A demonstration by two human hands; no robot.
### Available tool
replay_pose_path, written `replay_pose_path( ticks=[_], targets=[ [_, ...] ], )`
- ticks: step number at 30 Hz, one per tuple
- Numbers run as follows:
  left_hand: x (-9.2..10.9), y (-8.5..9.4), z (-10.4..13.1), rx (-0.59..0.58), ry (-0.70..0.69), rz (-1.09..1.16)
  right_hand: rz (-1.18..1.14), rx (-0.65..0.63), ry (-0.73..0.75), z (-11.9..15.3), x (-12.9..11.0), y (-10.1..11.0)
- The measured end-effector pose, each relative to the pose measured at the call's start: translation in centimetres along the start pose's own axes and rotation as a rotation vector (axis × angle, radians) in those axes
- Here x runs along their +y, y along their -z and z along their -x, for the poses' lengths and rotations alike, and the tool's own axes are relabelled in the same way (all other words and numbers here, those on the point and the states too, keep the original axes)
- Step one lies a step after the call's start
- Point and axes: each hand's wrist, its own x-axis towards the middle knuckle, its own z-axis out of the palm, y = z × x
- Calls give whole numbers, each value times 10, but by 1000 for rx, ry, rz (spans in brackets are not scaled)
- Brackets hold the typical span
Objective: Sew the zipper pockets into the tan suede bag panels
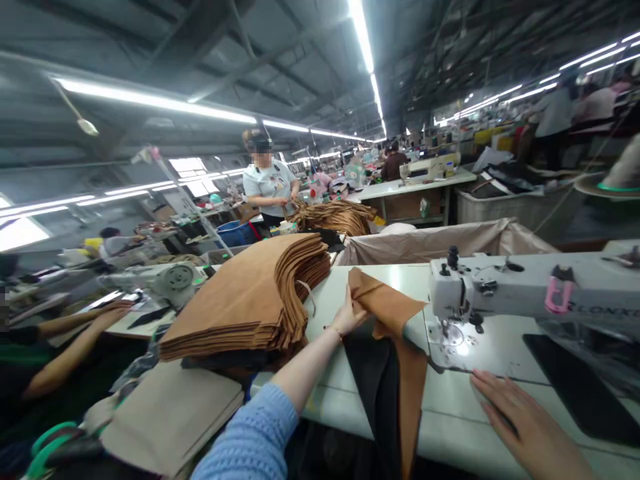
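Left hand (349, 316): one, fingers closed on tan cloth (387, 301); right hand (520, 417): one, fingers together, wrist cut off

Right edge crops sewing machine (520, 283) and thread cone (626, 167); distant people (555, 113) blurred.

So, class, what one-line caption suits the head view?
Left hand on a folded brown piece, right hand flat before a white sewing machine.

The light blue left sleeve (253, 437) is textured knit, ending short of the wrist. One thin bracelet (339, 332) circles the left hand's (351, 315) wrist. The right hand (523, 415) is bare.
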Motion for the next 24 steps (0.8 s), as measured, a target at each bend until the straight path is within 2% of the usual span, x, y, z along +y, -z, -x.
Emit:
replay_pose_path(
  ticks=[2, 5, 8, 10, 11, 14, 16, 19, 21, 22, 24],
  targets=[
    [-13, -30, 12, -61, 34, -99, 17, -24, 4, 1, 1, 3],
    [-30, -49, 26, -164, 68, -234, -13, -40, 1, -1, 3, 8],
    [-42, -44, 32, -351, 33, -315, -75, 12, -37, -9, -5, 15],
    [-48, -36, 31, -495, -9, -342, -113, 47, -57, -20, -23, 23],
    [-51, -32, 30, -558, -24, -352, -142, 32, -46, -27, -36, 27],
    [-63, -25, 31, -716, -85, -391, -215, -130, 87, -46, -71, 33],
    [-76, -20, 36, -783, -166, -403, -212, -148, 130, -54, -84, 30],
    [-99, -9, 49, -814, -287, -401, -201, -149, 120, -62, -83, 23],
    [-107, -3, 55, -798, -311, -422, -223, -162, 101, -66, -76, 19],
    [-107, -3, 56, -774, -312, -420, -240, -170, 92, -68, -72, 19],
    [-99, -11, 51, -617, -289, -366, -277, -187, 78, -72, -68, 20]
  ],
)
